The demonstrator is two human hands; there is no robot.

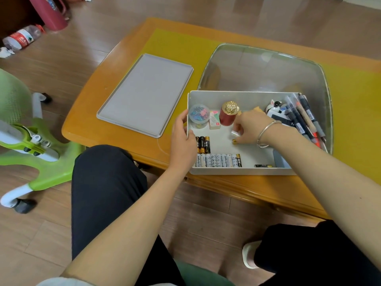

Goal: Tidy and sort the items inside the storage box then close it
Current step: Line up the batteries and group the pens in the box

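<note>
**Ana:** Right hand (pixel 250 129) first: we are reaching into the white storage box (pixel 239 172), fingers curled and pinching a small silver piece (pixel 234 133) just above the box floor. What it is, we cannot tell. A small gold-coloured bit (pixel 234 141) is lying just beside the fingertips.

**Ben:** And our left hand (pixel 183 139) is gripping the box's left wall, thumb over the rim, steadying it on the desk (pixel 127 141).

**Ana:** Where is everything sitting?

**Ben:** Batteries (pixel 218 160) are lining the near-left corner in two rows, with one stray battery (pixel 262 166) lying alone near the front wall. A clear tub of clips (pixel 199 116), a small eraser pack (pixel 214 120) and a red canister (pixel 227 115) are standing along the back left. Pens (pixel 305 120) are leaning in a bundle at the right end. The grey lid (pixel 144 93) is lying flat on the desk, to the left of the box.

**Ana:** So the step, as we are judging it, is gathering small loose pieces.

**Ben:** To do it well, we are thinking: keep the left hand bracing, lift the piece clear of the canister without knocking it, and group it with like items. The stray battery probably belongs with the rows. The lid is not yet on.
</note>
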